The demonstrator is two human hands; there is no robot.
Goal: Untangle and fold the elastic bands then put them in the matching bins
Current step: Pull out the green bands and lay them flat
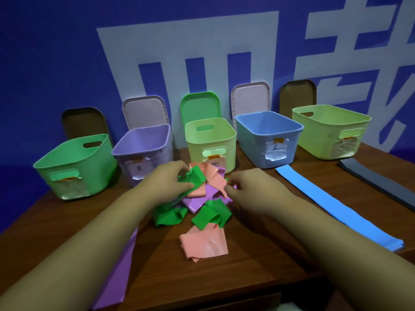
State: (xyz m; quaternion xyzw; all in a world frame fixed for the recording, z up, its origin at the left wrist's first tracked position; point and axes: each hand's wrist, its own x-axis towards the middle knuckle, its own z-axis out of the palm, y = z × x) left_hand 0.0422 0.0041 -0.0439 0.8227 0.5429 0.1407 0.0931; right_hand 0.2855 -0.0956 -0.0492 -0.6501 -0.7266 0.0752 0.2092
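A tangle of elastic bands lies mid-table: a green band (212,215), a pink band (205,243) and a purple band (196,202) knotted together. My left hand (170,180) grips a green fold at the top of the tangle. My right hand (249,189) pinches a pink and purple edge on the tangle's right side. The purple band's long tail (116,274) runs down to the table's near left edge. A blue band (336,207) lies flat and straight on the right, and a dark grey band (379,180) lies beyond it.
Five open bins stand in a row at the back: green bin (74,167), purple bin (143,149), pale yellow bin (211,138), blue bin (267,135), yellow-green bin (330,129). Lids lean on the blue wall behind them. The wooden table (258,265) ends near my body.
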